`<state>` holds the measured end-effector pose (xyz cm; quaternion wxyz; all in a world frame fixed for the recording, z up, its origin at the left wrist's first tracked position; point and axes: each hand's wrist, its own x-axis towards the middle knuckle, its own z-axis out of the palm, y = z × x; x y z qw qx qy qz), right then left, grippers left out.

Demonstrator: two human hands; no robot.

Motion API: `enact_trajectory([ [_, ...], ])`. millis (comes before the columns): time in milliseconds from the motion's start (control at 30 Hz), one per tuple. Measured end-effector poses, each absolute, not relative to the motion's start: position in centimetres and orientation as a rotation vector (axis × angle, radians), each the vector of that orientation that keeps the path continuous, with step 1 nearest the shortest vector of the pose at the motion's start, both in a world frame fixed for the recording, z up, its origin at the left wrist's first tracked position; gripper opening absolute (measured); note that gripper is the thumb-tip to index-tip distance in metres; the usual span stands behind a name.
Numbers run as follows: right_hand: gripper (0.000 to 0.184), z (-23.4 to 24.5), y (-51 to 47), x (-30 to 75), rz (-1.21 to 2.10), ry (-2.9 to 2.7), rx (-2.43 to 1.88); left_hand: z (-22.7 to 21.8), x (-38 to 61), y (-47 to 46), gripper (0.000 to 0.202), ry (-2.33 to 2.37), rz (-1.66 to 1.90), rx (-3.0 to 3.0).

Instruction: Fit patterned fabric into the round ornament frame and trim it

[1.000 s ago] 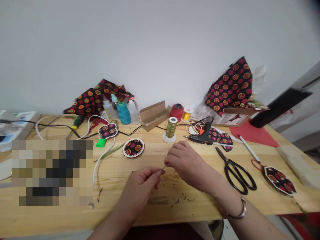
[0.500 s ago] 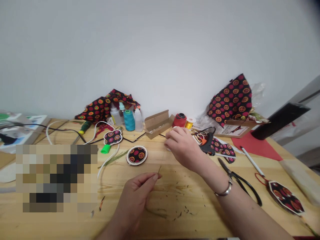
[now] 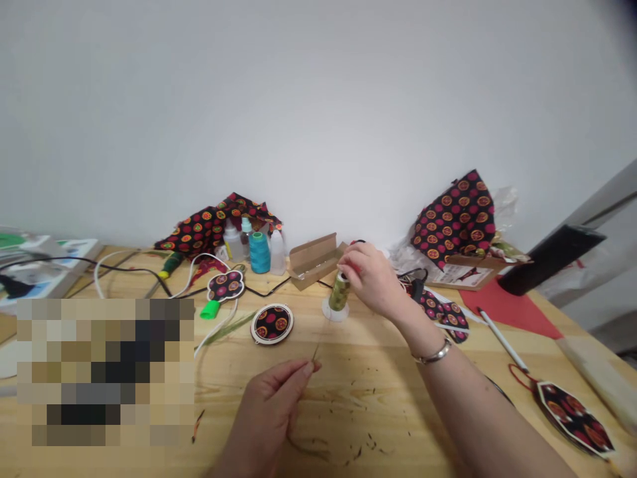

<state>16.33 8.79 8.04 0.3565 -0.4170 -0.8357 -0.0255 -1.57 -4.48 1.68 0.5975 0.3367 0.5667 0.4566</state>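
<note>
My left hand (image 3: 273, 401) is closed in a pinch, thumb against forefinger, on a thin olive cord (image 3: 316, 351). The cord's tip sticks up past the fingertips, and a loose length curls below the hand on the wood. Further back, my right hand (image 3: 374, 279) has its fingers curled at the top of a green thread spool (image 3: 340, 294). The spool stands nearly upright on its wide white base; my fingers partly cover its upper end. Between the hands, to the left, lies a round pendant (image 3: 272, 324) with dark patterned fabric in a pale rim.
Bottles and a teal thread cone (image 3: 259, 253) stand at the back beside an open cardboard box (image 3: 318, 260). A flower-shaped fabric piece (image 3: 225, 285) and green cap (image 3: 210, 309) lie left among cables. Rightward are a white pen (image 3: 503, 340), an octagonal pendant (image 3: 574, 419) and a black roll (image 3: 552, 259).
The green spool, hidden behind my right hand before, now shows on the table as that hand shifted slightly right. My left hand keeps its pinch on the cord. The view tilted up slightly.
</note>
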Motion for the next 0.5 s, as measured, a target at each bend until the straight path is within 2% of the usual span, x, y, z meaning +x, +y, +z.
enact_trajectory([
  [267, 0.010, 9.4, 9.5, 16.8, 0.200, -1.762, -1.101, 1.6, -2.0, -4.7, 0.045, 1.276, 1.041, 0.817],
  [400, 0.013, 12.2, 8.3, 17.2, 0.303, -1.570, -1.090, 1.7, -2.1, -4.8, 0.042, 1.280, 1.045, 0.814],
  [500, 0.008, 14.7, 6.5, 17.5, 0.342, -1.414, -0.940, 1.4, -2.0, -4.9, 0.039, 1.267, 1.049, 0.810],
])
